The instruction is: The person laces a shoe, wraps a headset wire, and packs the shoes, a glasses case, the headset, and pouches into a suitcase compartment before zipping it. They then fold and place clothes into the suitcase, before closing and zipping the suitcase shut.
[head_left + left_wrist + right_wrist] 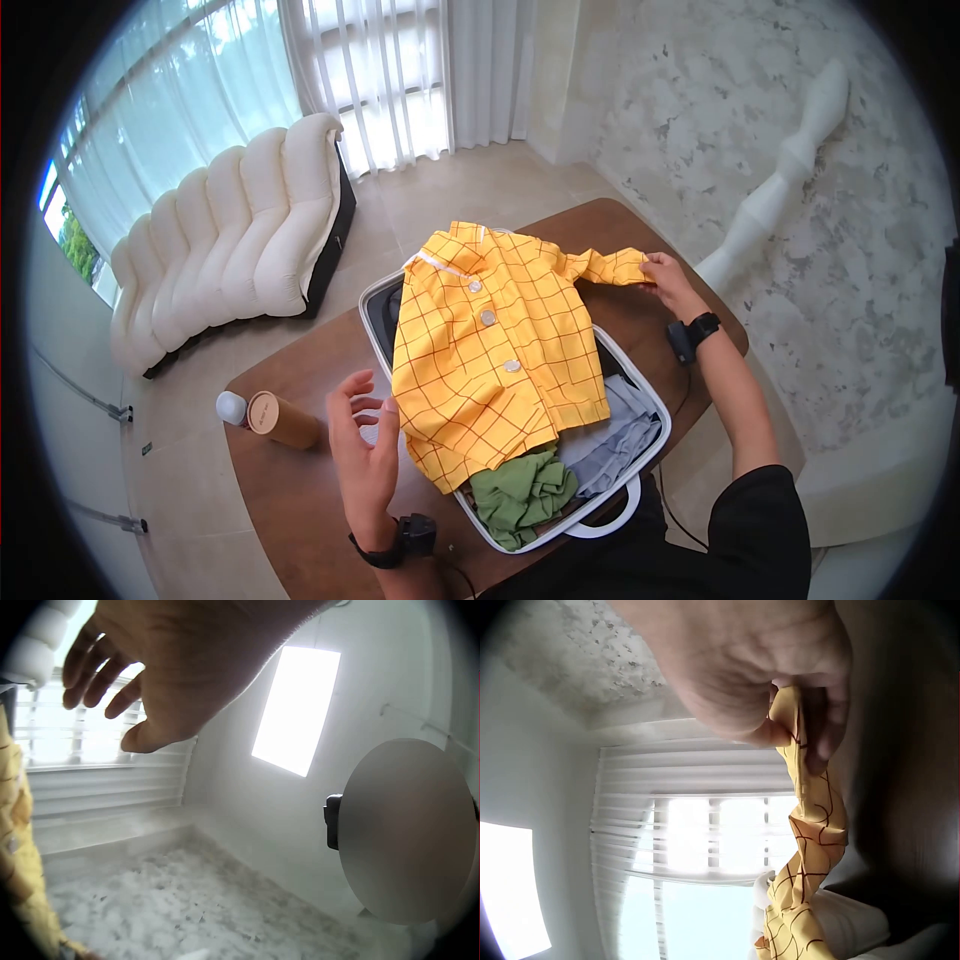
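Note:
A yellow shirt (530, 330) with dark grid lines and large buttons lies spread over an open suitcase (655, 440). My right hand (672, 285) pinches the cuff of one sleeve, drawn out to the right; the right wrist view shows that sleeve (810, 840) hanging from the thumb and fingers of the hand (757, 675). Just left of the shirt, my left hand (365, 450) is raised with fingers loosely bent, holding nothing. In the left wrist view this hand (165, 667) is apart from the shirt (26, 855).
Green cloth (525, 495) and blue-grey clothing (620, 440) lie in the suitcase's near end. On the brown table (290, 500), a brown cylinder (285, 420) and a white-topped item (231, 407) are at the left. A cream sofa (220, 240) stands beyond.

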### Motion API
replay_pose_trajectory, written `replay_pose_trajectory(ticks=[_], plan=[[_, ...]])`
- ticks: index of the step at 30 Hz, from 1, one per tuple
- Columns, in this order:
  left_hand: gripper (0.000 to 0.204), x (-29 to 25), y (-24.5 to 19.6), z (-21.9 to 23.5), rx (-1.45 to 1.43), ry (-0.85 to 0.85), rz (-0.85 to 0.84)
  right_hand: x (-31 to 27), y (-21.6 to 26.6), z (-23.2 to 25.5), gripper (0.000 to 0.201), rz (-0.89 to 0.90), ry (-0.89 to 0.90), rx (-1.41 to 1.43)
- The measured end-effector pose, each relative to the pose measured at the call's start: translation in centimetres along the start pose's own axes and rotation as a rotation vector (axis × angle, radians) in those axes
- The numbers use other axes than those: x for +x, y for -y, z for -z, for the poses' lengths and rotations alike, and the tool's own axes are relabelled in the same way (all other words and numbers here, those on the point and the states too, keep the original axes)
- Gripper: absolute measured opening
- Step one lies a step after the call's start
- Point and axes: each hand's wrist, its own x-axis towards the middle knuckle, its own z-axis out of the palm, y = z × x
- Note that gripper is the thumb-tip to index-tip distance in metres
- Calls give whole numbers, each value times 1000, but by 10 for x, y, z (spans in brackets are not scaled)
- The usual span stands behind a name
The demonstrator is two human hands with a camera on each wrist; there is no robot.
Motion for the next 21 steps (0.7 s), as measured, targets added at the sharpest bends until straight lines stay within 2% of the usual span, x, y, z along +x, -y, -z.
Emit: replay_pose_trajectory(ticks=[6, 8, 10, 11, 13, 17, 19, 21], plan=[[35, -1, 5, 12, 17, -47, 1, 18, 0, 25, 26, 104, -167, -34], [34, -2, 4, 13, 25, -47, -20, 20, 16, 27, 30, 135, -198, -20], [33, -2, 5, 13, 13, -53, -38, 16, 38, 30, 40, 253, -293, -99], [32, -1, 5, 13, 1, -57, -63, 11, 50, 30, 40, 251, -293, -101], [31, -1, 2, 13, 7, -50, -57, 0, 69, 30, 52, 362, -328, -201], [26, -1, -1, 16, 35, -22, -48, -14, 90, 31, 62, 400, -261, -81], [24, -1, 0, 18, 24, -22, -53, -20, 98, 30, 63, 441, -196, 91], [21, -1, 1, 19, 14, -24, -51, -17, 109, 37, 64, 453, -170, 25]])
